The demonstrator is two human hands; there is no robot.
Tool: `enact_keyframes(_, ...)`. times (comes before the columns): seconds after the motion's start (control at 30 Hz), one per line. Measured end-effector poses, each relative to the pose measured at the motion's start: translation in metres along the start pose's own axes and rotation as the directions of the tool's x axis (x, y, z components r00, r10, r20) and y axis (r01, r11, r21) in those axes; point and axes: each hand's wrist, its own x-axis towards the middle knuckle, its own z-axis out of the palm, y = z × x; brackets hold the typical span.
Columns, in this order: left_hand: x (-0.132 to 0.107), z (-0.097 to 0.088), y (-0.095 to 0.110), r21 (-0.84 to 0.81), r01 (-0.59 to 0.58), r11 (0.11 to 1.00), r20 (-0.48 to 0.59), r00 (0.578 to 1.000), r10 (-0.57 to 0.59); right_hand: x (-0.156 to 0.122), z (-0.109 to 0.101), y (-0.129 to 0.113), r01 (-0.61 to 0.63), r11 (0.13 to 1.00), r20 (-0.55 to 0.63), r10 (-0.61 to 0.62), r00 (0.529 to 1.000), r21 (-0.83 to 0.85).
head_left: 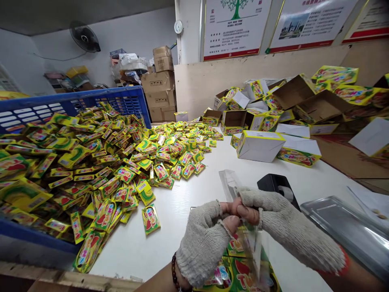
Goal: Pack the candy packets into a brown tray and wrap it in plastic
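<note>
My left hand (205,239), in a grey knitted glove with bare fingertips, is closed in a pinch on clear plastic film (228,180). Closed against it, fingertip to fingertip, my right hand (270,215) wears a matching glove and grips the same film. The film sticks up behind the fingers and hangs in folds below them. Under the hands lie yellow-green packs (243,278) printed with red fruit, seen partly through the film and partly hidden by the left glove. A single small candy box (150,219) lies apart on the white table, left of my hands.
Small candy boxes (164,156) spill from a blue crate (142,101) onto the white table (179,198). A black tape dispenser (273,182) and a metal tray (340,221) stand on the right. Display cartons (259,146), several open, are heaped at the back right.
</note>
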Motion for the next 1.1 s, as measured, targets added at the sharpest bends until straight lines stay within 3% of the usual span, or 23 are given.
enact_keyframes(0.17,0.000,0.003,-0.003,0.084,-0.014,0.996,0.014,1.000,0.013,0.001,0.001,0.008,-0.012,0.997,-0.035,0.014,0.999,0.074)
enact_keyframes(0.43,0.003,0.008,-0.002,-0.095,-0.013,0.995,-0.018,1.000,0.011,0.000,0.003,0.014,-0.087,0.968,-0.016,0.093,0.996,0.233)
enact_keyframes(0.63,0.006,0.009,-0.004,-0.033,-0.032,0.999,-0.040,0.999,0.031,0.003,0.005,0.010,-0.086,0.981,-0.020,0.091,0.996,0.174)
enact_keyframes(0.93,0.004,0.008,-0.004,0.020,-0.038,0.999,-0.034,0.999,0.039,0.004,0.007,0.012,-0.107,0.963,0.021,0.105,0.994,0.246)
enact_keyframes(1.1,0.003,0.007,-0.006,0.035,-0.020,0.999,-0.014,1.000,0.020,0.004,0.006,0.014,-0.105,0.978,0.013,0.104,0.994,0.179)
